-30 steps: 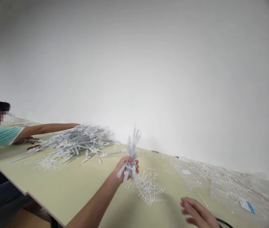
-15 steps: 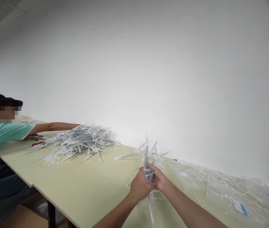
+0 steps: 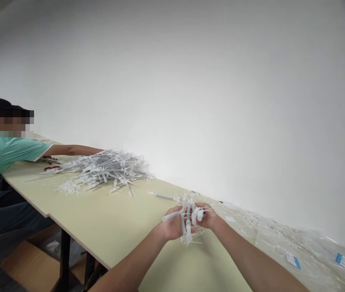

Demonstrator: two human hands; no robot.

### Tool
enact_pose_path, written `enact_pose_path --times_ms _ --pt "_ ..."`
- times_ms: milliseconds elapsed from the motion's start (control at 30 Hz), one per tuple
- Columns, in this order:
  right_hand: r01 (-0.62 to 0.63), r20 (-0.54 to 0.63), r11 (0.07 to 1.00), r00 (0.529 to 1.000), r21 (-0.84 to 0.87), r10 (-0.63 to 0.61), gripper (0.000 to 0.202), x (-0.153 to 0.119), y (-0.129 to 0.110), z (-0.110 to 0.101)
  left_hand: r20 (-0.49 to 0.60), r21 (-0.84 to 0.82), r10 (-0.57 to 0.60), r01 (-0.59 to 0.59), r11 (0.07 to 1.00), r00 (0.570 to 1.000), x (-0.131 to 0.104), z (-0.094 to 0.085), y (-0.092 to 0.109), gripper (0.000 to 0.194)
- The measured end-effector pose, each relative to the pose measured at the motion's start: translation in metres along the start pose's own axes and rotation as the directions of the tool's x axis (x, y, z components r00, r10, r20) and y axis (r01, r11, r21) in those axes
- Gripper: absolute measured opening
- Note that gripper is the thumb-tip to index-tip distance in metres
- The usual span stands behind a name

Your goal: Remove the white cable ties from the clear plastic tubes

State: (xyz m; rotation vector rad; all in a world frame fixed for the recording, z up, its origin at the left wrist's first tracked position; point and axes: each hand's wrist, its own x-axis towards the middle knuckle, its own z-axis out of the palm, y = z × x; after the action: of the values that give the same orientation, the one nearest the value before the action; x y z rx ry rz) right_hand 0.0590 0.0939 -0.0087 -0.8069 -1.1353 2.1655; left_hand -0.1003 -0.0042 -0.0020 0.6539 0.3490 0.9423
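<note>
You are holding a bunch of pale grey tube pieces [image 3: 188,214] in front of you, just above the near middle of the pale yellow table [image 3: 123,231], with white cable ties sticking out from it at several angles. Your left hand [image 3: 172,227] is cupping the bunch from the left, its fingers partly curled, with one piece lying crosswise over it near the thumb. Your right hand [image 3: 207,216] is closing in from the opposite side, half curled around the bunch; the tubes are hiding some of its fingers. White strands are showing just below your hands, but whether they are hanging from the bunch or lying on the table you cannot tell.

Just beyond your left hand, a single grey tube [image 3: 164,197] is lying on the table. Farther left, a large heap of similar tubes [image 3: 108,168] is spreading near the white wall [image 3: 172,89], with a small scatter of white cable ties [image 3: 70,187] lying at its near side and a red-handled tool [image 3: 51,168] at its left end. A person in a mint-green T-shirt [image 3: 11,152] is stretching an arm to the heap's far side. To your right, clear plastic bags [image 3: 279,239] are lying along the wall. Under the table, a cardboard box [image 3: 32,263] is standing open.
</note>
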Motion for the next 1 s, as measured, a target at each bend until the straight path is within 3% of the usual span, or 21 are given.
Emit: enact_pose_path --times_ms 267,533,800,1000 --pt "0.111 0.086 0.991 0.989 0.072 -0.117 0.028 -0.03 0.006 0.006 0.075 -0.085 0.044 -0.038 0.996 0.996 -0.017 -0.007 -0.001 0.037" --pt "0.133 0.022 0.991 0.991 0.015 -0.133 0.024 -0.041 0.02 0.01 -0.001 -0.025 0.023 -0.023 0.999 1.0 -0.025 -0.011 -0.012 0.041" --pt "0.05 -0.065 0.997 0.996 -0.052 -0.053 0.02 -0.047 0.026 0.015 -0.193 0.255 -0.029 0.079 0.964 0.981 -0.028 0.009 -0.01 0.035" --pt "-0.104 -0.172 0.992 0.981 -0.078 0.089 0.018 -0.048 0.029 -0.008 -0.388 0.595 -0.011 0.26 0.76 0.922 -0.017 0.02 0.004 0.039"
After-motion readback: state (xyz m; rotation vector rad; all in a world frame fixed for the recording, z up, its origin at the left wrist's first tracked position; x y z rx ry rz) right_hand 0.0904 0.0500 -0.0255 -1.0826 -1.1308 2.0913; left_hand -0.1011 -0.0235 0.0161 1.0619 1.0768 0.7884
